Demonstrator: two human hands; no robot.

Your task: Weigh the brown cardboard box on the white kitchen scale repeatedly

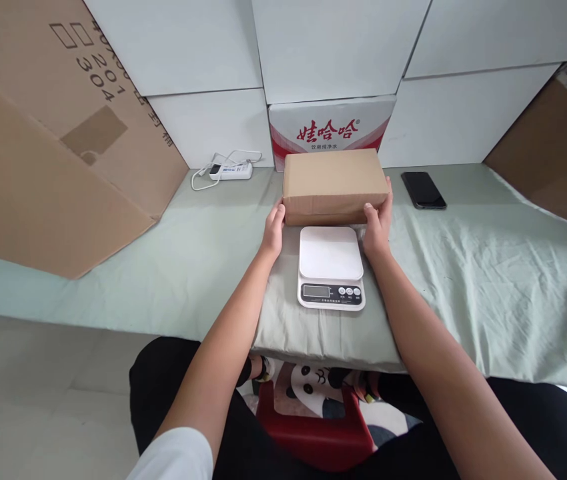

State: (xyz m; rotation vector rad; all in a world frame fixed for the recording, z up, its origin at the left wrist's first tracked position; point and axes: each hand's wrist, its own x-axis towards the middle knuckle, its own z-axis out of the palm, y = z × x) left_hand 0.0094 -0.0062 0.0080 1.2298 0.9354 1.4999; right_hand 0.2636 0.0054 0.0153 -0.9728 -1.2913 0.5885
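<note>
A closed brown cardboard box [336, 175] is gripped at its two ends by both my hands, just beyond a kitchen scale. My left hand [274, 230] presses on its left end, thumb toward me. On the right end, my right hand [379, 223] has its thumb on the front face and its fingers round the side. Between my wrists lies the white digital kitchen scale [331, 253], its platform bare and its small display [316, 291] looking blank. Whether the box rests on the cloth or hangs slightly above it, I cannot tell.
Behind the box stands a white and red carton [332, 127] against white panels. A white power bank-like device [231, 171] with a cable lies back left, a black phone [423, 190] back right. Large cardboard sheets [63, 147] flank the green cloth [203, 267]. A red stool [313, 433] is below.
</note>
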